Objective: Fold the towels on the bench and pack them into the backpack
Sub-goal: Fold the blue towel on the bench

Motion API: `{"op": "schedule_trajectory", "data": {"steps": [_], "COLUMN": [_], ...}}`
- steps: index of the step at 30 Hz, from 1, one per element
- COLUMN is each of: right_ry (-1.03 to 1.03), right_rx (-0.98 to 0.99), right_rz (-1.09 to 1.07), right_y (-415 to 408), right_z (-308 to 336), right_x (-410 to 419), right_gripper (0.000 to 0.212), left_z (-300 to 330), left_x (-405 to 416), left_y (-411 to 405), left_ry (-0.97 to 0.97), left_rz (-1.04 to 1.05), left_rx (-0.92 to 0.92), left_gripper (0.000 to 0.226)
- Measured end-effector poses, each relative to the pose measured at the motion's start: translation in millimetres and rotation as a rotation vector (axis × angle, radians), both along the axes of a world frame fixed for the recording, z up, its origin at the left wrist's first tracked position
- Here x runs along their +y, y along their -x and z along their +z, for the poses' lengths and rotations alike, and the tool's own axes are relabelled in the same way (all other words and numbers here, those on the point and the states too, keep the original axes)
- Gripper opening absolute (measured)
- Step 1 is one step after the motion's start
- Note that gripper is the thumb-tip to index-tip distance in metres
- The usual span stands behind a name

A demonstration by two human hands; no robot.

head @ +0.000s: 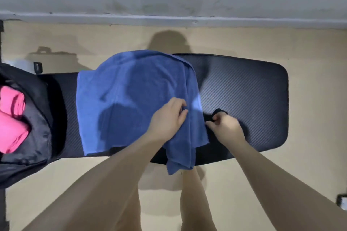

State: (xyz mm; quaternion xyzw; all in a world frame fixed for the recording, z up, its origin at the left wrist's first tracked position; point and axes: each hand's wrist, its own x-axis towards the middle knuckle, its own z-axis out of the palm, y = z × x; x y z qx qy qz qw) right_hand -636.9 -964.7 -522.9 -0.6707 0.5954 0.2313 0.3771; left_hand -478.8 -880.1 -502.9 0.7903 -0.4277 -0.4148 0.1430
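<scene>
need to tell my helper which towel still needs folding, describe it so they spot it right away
Find the long black padded bench in the middle of the floor. Draped across its middle, one corner hanging over the near edge, lies the blue towel, with the left hand resting on it. It is the only blue cloth; the other towels are pink, rolled inside the backpack.

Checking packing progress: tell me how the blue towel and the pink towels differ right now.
The blue towel lies spread on the bench, one end hanging off; the pink towels are rolled up. Blue is outside the backpack; pink sits inside. Both look like soft cloth.
</scene>
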Motion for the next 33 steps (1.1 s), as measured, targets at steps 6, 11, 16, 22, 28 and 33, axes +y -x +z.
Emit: {"op": "schedule_trajectory", "data": {"steps": [6, 11, 16, 22, 28, 33], "right_ry": [0.135, -0.137, -0.437, -0.478, -0.023, 0.298], "right_rx": [0.003, -0.382, -0.621, -0.624, -0.616, -0.408], "right_rz": [0.381, -0.351, -0.760, -0.957, -0.896, -0.599], "right_y": [2.9, 26.6, 51.6, 63.9, 75.0, 80.0], "right_z": [-6.6, 4.0, 38.4, 43.2, 42.3, 52.6], "right_x": [54.2, 26.3, -21.3, -55.5, -104.2, -147.1], "right_gripper": [0.018, 0.024, 0.016, 0.020, 0.031, 0.025], "left_z": [2.4, -7.8, 0.8, 1.6, 17.8, 32.6], "left_x": [-21.4, -1.4, 4.0, -22.5, -54.7, -97.5], "left_y": [49.9, 60.8, 95.6, 139.7, 156.3, 171.7], "left_ry": [0.094, 0.045, -0.080, -0.160, -0.035, -0.064], "left_rz": [-0.046, -0.171, -0.275, -0.057, 0.079, 0.197], "left_rx": [0.056, 0.001, -0.096, -0.180, 0.340, 0.762], "left_gripper": [0.013, 0.015, 0.043, 0.015, 0.026, 0.013]}}
